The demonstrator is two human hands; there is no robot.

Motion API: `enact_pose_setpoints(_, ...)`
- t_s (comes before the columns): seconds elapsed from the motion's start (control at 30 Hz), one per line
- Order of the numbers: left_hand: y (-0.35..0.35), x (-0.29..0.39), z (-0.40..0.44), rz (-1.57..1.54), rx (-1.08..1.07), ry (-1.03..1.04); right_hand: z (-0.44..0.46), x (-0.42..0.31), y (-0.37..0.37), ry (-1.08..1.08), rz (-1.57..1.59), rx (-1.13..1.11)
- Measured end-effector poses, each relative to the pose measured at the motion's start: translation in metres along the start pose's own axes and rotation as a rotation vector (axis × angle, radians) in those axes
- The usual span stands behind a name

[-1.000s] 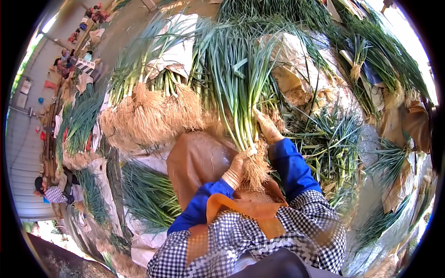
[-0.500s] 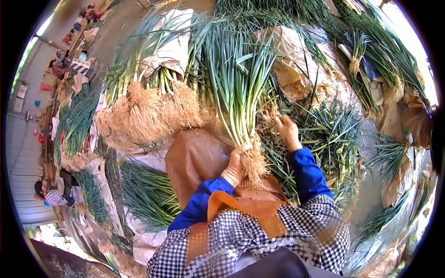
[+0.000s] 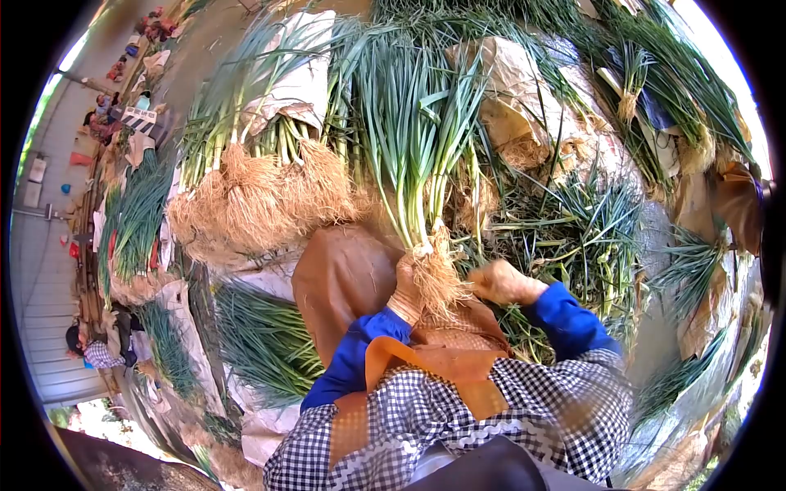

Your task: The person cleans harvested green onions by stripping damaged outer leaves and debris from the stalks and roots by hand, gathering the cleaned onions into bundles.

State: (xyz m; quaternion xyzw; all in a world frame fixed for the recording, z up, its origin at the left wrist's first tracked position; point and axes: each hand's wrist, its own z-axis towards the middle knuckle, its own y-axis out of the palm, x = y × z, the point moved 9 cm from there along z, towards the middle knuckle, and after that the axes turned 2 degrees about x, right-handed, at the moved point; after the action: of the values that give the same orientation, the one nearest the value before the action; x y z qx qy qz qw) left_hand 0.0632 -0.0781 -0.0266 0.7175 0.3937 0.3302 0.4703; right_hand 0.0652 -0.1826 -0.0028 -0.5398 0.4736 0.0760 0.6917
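Head view is showing us gripping 1 bundle of long green stalks [image 3: 413, 176] at its root end with our left hand [image 3: 406, 288], fingers closing around it, its roots [image 3: 439, 282] hanging over the brown apron [image 3: 340, 270] and its leaves pointing away from us. Our right hand [image 3: 503, 282], which was on the stalks 1 second ago, is now hovering half-curled just beside the roots, and we are not managing to tell whether it is pinching anything. For the work, that is leaving our left hand apparently steadying the bundle alone.
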Motion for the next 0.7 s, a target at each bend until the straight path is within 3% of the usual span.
enact_pose_setpoints(0.03, 0.001, 0.001, 0.000, -0.029, 0.099, 0.022, -0.028, 0.018, 0.029, 0.114, -0.263, -0.309)
enact_pose_setpoints(0.07, 0.004, 0.001, -0.001, -0.058, 0.194, 0.046, -0.061, 0.035, 0.051, -0.050, -0.369, -0.517)
enact_pose_setpoints(0.1, 0.001, 0.002, 0.000, -0.084, 0.285, 0.069, -0.109, 0.097, 0.072, 0.197, -0.564, -0.874)
enact_pose_setpoints(0.13, -0.024, 0.004, 0.006, -0.003, 0.204, 0.080, -0.128, 0.108, 0.036, 0.440, -0.650, -0.937)
enact_pose_setpoints(0.17, -0.016, 0.005, 0.008, -0.002, 0.197, 0.079, -0.102, 0.095, 0.013, 0.422, -0.651, -0.980)
enact_pose_setpoints(0.2, -0.002, 0.002, 0.006, 0.038, 0.188, 0.061, -0.070, 0.099, -0.007, 0.741, -0.405, -0.927)
enact_pose_setpoints(0.23, 0.006, -0.005, -0.001, 0.073, 0.193, 0.041, -0.026, 0.094, -0.039, 0.770, -0.138, -0.335)
enact_pose_setpoints(0.27, 0.008, -0.006, -0.004, 0.054, 0.238, 0.039, 0.006, 0.076, -0.075, 0.574, 0.132, 0.166)
enact_pose_setpoints(0.3, 0.011, -0.003, -0.001, 0.061, 0.229, 0.052, 0.036, 0.085, -0.084, 0.417, 0.424, 0.429)
enact_pose_setpoints(0.37, 0.013, -0.007, -0.001, 0.034, 0.200, 0.031, 0.083, 0.090, -0.087, 0.426, 0.485, 0.473)
enact_pose_setpoints(0.4, -0.017, -0.005, 0.007, 0.045, 0.219, 0.050, 0.108, 0.137, -0.061, 0.351, 0.390, 0.402)
enact_pose_setpoints(0.5, -0.034, 0.005, 0.007, 0.233, 0.287, 0.182, 0.104, 0.119, -0.080, 0.446, 0.360, 0.633)
enact_pose_setpoints(0.57, -0.039, 0.007, 0.008, 0.212, 0.316, 0.168, 0.073, 0.068, -0.120, 0.300, 0.836, 0.521)
enact_pose_setpoints(0.63, -0.050, 0.001, 0.005, 0.183, 0.357, 0.140, 0.012, 0.036, -0.183, 0.021, 1.037, 0.751)
enact_pose_setpoints(0.7, -0.054, 0.002, 0.011, 0.159, 0.308, 0.127, -0.046, 0.052, -0.214, -0.411, 1.442, 0.957)
